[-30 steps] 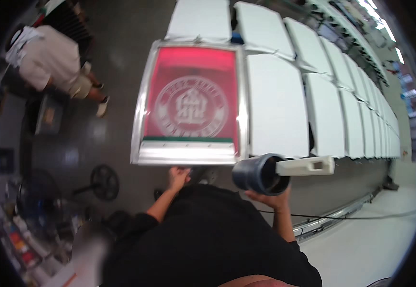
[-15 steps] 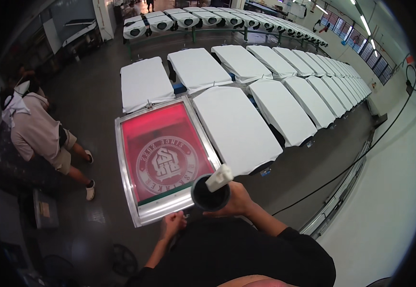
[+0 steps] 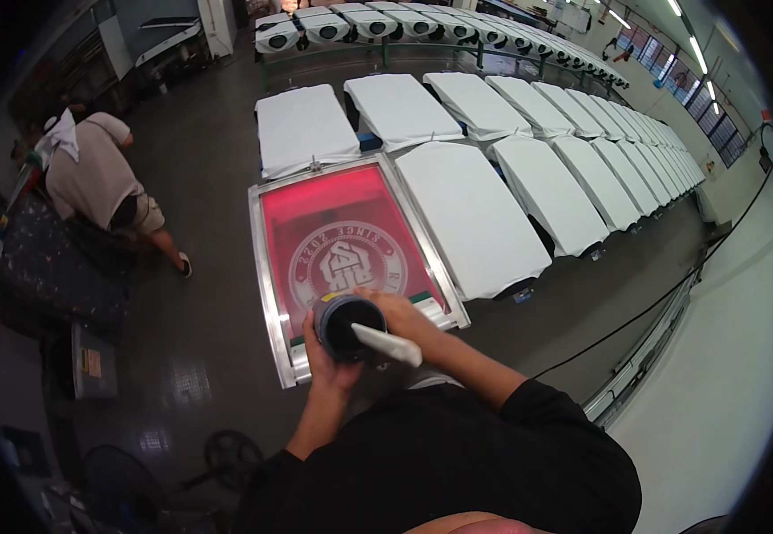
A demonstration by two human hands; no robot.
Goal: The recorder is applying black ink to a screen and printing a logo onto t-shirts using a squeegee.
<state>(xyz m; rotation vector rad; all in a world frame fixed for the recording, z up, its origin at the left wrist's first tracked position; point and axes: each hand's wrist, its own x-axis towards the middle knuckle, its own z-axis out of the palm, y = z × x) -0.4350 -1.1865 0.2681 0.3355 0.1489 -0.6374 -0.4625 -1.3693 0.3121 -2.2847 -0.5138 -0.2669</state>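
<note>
the left hand [image 3: 324, 363] is curling around the left side of a dark grey, round, open-topped tub [image 3: 344, 327], and the right hand [image 3: 395, 313] is gripping its far right side. the tub is sitting between them, above the near edge of a silver-framed, red-mesh screen [image 3: 338, 209]; contact there i cannot tell. a long white handle [image 3: 388, 345] is leaning out of it. white cloth-covered boards [image 3: 471, 214] are stretching rightward.
</note>
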